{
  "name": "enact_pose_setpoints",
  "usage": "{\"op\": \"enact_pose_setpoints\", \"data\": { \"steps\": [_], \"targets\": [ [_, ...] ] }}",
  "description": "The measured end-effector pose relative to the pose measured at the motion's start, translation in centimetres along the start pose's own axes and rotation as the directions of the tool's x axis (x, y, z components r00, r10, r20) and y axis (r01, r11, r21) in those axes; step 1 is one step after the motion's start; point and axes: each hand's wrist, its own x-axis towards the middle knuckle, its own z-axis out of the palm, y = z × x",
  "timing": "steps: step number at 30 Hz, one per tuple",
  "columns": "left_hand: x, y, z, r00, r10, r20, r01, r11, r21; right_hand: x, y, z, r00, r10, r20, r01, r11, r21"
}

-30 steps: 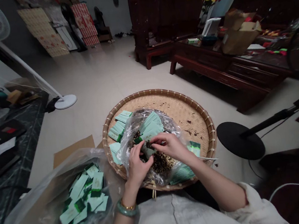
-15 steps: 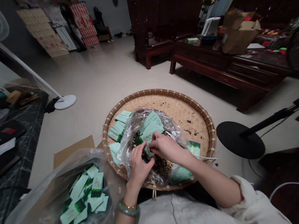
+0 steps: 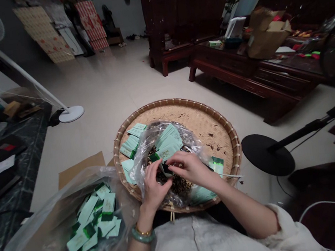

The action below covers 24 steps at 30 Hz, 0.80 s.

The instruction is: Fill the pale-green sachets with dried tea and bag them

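Observation:
A small green sachet (image 3: 166, 170) is upright between my hands, its mouth parted and dark inside. My left hand (image 3: 154, 185) grips it from the left between thumb and fingers. At the sachet's upper right edge, the thumb and fingertips of my right hand (image 3: 187, 167) are pinched. Beneath both hands lies an open clear plastic bag (image 3: 140, 149) of dried brown leafy bits (image 3: 180, 185). A fanned stack of flat pale green sachets (image 3: 169, 139) rests on the bag's contents. All this sits in a round woven bamboo tray (image 3: 212, 115).
More sachet stacks (image 3: 130, 146) lie at the tray's left, others (image 3: 203, 195) at its lower right. A large clear bag (image 3: 44, 224) of plump green sachets (image 3: 88, 218) stands left. A white fan (image 3: 71, 113), a black stand base (image 3: 268, 155) and a wooden table (image 3: 233, 63) surround the tray.
The sachet's mouth has spread, showing a dark inside. My right fingers have shifted slightly down from its top edge, while my left hand keeps its hold.

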Motion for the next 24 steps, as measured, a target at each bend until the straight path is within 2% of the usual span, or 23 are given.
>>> {"op": "enact_pose_setpoints", "data": {
  "steps": [5, 11, 14, 17, 21, 24],
  "targets": [
    [-0.4, -0.2, -0.1, 0.999, 0.029, 0.032, -0.029, 1.0, -0.001, -0.1, -0.6, 0.2, 1.0, 0.014, 0.001, -0.014, 0.998, -0.062],
    [-0.4, 0.0, -0.2, 0.999, -0.005, 0.048, 0.005, 1.0, -0.001, -0.5, -0.7, -0.2, 0.991, -0.093, -0.096, 0.086, 0.993, -0.08],
    [-0.4, 0.0, -0.2, 0.999, -0.004, 0.04, 0.004, 1.0, -0.001, -0.8, -1.1, -0.2, 0.99, -0.14, -0.02, 0.132, 0.965, -0.227],
    [-0.4, 0.0, -0.2, 1.0, -0.007, 0.027, 0.007, 1.0, 0.002, -1.3, -1.7, 0.0, 0.993, -0.104, 0.056, 0.116, 0.942, -0.315],
    [-0.4, 0.0, 0.0, 1.0, -0.008, 0.019, 0.008, 1.0, -0.008, -1.7, -1.7, 0.5, 0.998, -0.002, 0.063, 0.026, 0.924, -0.383],
    [-0.1, 0.3, -0.1, 1.0, -0.025, -0.014, 0.025, 1.0, -0.004, -1.4, -0.7, 0.5, 0.995, 0.056, 0.084, -0.024, 0.942, -0.335]
  ]
}}
